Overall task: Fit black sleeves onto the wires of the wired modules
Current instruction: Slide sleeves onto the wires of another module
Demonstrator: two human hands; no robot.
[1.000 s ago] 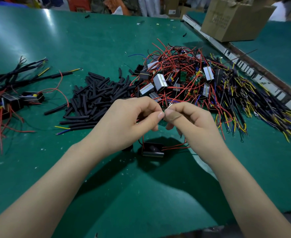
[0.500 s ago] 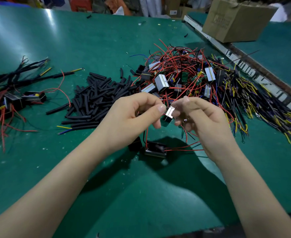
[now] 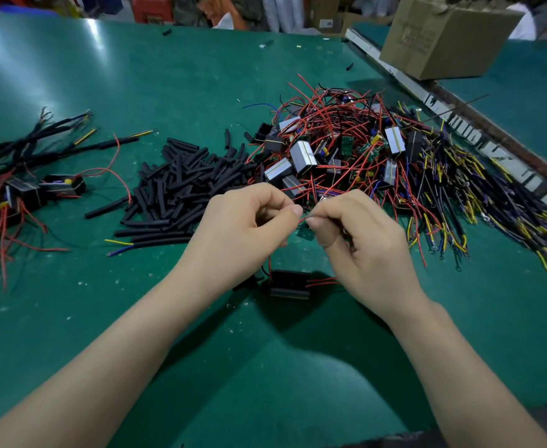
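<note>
Since the earlier frame, both hands have closed together again at centre frame: left hand [image 3: 243, 227] and right hand [image 3: 359, 240] pinch a thin red wire [image 3: 301, 219]. Its black boxy module [image 3: 289, 283] lies on the table [image 3: 201, 76] just below them, red leads trailing right. Black sleeves [image 3: 181, 189] are heaped left of centre.

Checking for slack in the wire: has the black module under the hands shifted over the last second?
No. The black module stays put on the green table, at the same offset from the black sleeve pile.

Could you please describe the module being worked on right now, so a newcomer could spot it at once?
Start at the green table and find the two hands near its middle. Just below them, alone on the mat, lies a black module with red wires running up to the fingers. Unlike the modules tangled in the wire heap, it lies apart.
</note>
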